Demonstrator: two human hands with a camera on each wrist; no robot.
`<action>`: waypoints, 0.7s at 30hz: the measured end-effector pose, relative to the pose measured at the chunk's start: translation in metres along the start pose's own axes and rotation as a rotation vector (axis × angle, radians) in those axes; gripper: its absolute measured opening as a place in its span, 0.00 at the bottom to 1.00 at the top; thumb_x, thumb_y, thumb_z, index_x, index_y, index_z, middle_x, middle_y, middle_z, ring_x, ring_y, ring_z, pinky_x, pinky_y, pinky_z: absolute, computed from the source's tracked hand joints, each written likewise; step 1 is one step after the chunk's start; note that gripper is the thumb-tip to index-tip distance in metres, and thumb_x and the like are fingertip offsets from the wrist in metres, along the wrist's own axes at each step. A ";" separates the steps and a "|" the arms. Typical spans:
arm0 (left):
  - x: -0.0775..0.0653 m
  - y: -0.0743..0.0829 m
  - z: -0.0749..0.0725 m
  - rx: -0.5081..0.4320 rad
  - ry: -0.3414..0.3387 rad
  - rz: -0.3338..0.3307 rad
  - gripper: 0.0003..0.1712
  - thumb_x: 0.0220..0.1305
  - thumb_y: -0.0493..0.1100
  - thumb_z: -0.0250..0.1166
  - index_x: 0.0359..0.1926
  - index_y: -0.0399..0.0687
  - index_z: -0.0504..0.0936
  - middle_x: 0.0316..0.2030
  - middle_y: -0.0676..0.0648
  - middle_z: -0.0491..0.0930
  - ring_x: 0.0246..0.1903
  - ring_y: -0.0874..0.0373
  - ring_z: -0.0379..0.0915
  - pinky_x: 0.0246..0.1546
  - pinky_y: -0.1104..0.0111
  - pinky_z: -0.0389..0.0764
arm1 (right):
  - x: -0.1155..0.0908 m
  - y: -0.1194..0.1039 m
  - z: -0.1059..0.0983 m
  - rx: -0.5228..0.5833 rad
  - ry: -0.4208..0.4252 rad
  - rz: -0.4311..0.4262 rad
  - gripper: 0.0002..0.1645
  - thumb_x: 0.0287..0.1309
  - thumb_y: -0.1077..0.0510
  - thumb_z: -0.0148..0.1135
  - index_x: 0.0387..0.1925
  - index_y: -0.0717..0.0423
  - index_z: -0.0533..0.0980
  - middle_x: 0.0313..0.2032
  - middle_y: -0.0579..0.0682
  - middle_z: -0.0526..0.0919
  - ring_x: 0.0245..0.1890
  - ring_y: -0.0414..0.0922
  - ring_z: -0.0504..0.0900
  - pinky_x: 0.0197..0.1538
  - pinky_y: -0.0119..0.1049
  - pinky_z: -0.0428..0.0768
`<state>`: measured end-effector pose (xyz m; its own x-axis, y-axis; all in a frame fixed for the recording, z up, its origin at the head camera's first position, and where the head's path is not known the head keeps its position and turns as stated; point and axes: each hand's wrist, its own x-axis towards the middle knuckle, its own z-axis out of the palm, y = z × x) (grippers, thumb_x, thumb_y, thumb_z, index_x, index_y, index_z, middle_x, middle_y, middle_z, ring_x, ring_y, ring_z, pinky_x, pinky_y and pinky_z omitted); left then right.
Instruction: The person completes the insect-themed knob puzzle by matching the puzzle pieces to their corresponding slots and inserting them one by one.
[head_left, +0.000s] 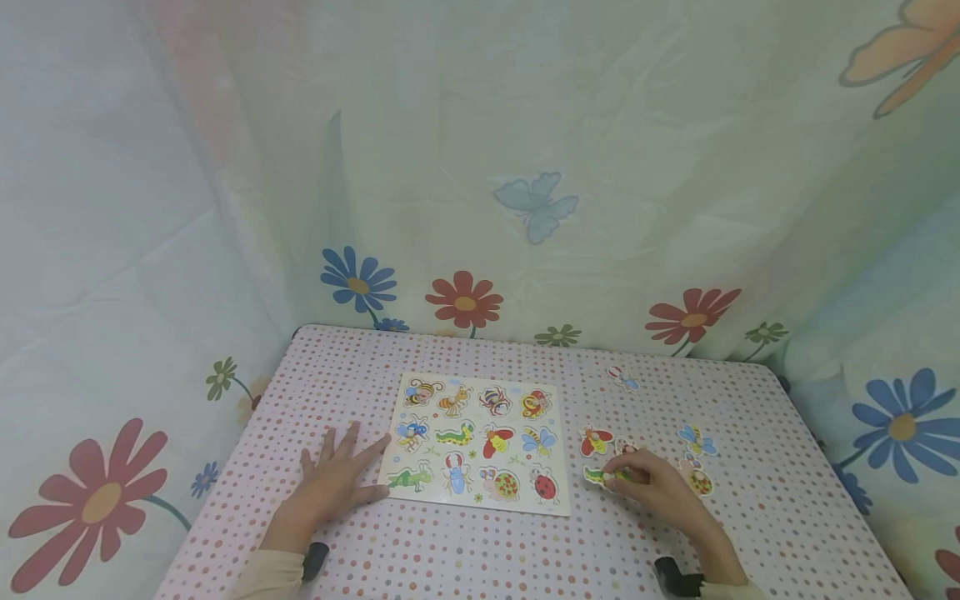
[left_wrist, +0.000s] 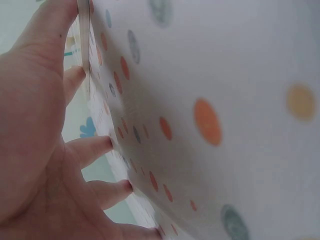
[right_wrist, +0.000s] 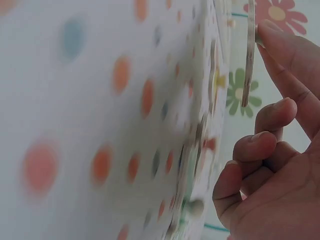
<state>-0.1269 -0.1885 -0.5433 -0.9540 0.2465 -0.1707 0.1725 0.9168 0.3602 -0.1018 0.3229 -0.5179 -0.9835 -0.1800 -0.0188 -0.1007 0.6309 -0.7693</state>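
A pale puzzle board point(head_left: 517, 504) printed with insects lies in the middle of the table. My left hand point(head_left: 333, 479) rests with spread fingers on the tabletop, its thumb and index finger touching the board's left edge. To the right of the board, my right hand point(head_left: 656, 487) pinches a green caterpillar puzzle piece point(head_left: 592, 476) by its small knob. In the right wrist view this thin piece point(right_wrist: 248, 65) is seen edge-on, raised off the table, with the other fingers curled below. A red-winged bug piece point(head_left: 596, 442) lies just beyond it.
Right of the board lie a blue-winged insect piece point(head_left: 697, 440) and a snail piece point(head_left: 701, 481), and a piece partly hidden by my right hand. A stag beetle piece point(head_left: 624, 379) lies farther back. The table point(head_left: 450, 558) has a dotted cover; a flowered curtain point(head_left: 420, 167) hangs behind.
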 end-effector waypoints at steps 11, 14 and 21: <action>0.000 0.000 0.000 -0.005 0.007 -0.003 0.49 0.55 0.72 0.65 0.76 0.71 0.61 0.78 0.36 0.41 0.72 0.25 0.28 0.59 0.23 0.31 | 0.033 -0.023 0.023 0.055 -0.006 -0.154 0.07 0.59 0.54 0.72 0.40 0.48 0.85 0.27 0.45 0.71 0.28 0.41 0.65 0.29 0.34 0.67; -0.001 0.001 0.000 -0.003 0.012 -0.001 0.49 0.55 0.72 0.65 0.75 0.70 0.62 0.77 0.35 0.42 0.72 0.24 0.28 0.59 0.22 0.31 | 0.045 -0.031 0.030 0.051 -0.019 -0.192 0.07 0.59 0.56 0.72 0.40 0.48 0.85 0.26 0.44 0.69 0.27 0.41 0.65 0.29 0.33 0.67; 0.000 0.000 0.000 0.001 0.013 0.002 0.49 0.54 0.73 0.65 0.76 0.71 0.61 0.78 0.36 0.41 0.72 0.24 0.28 0.59 0.22 0.31 | 0.071 -0.049 0.045 0.022 -0.068 -0.231 0.06 0.59 0.57 0.72 0.39 0.48 0.85 0.27 0.43 0.69 0.28 0.42 0.66 0.29 0.33 0.68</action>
<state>-0.1267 -0.1889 -0.5437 -0.9567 0.2444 -0.1580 0.1748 0.9167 0.3593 -0.1600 0.2455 -0.5099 -0.9222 -0.3684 0.1174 -0.3182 0.5506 -0.7717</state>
